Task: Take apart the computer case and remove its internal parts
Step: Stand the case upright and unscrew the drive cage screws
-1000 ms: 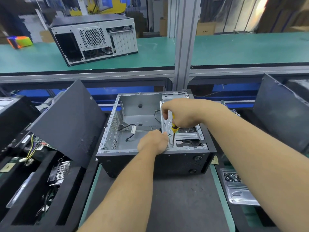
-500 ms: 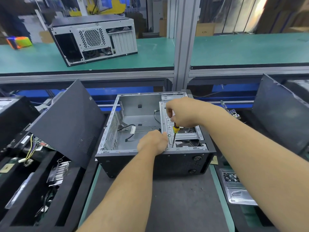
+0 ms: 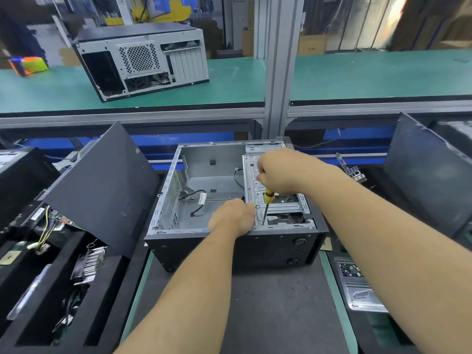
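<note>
right grip: right hand [image 3: 279, 172] fisted round the screwdriver [image 3: 267, 203] handle, shaft near-vertical, tip down on the drive cage [image 3: 277, 208]
left grip: left hand [image 3: 233, 217] curled on the cage's left edge, bracing; what it holds, can't tell
screw: too small to confirm under the tip
axis: straight down from the fist, right hand nearer
case: computer case [image 3: 229, 241] open-side up on the bench [image 3: 268, 315], cage in its right half

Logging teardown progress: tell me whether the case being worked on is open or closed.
Open. The computer case has no panel on its upward side, so its bare interior, loose cables and drive cage show.
</note>
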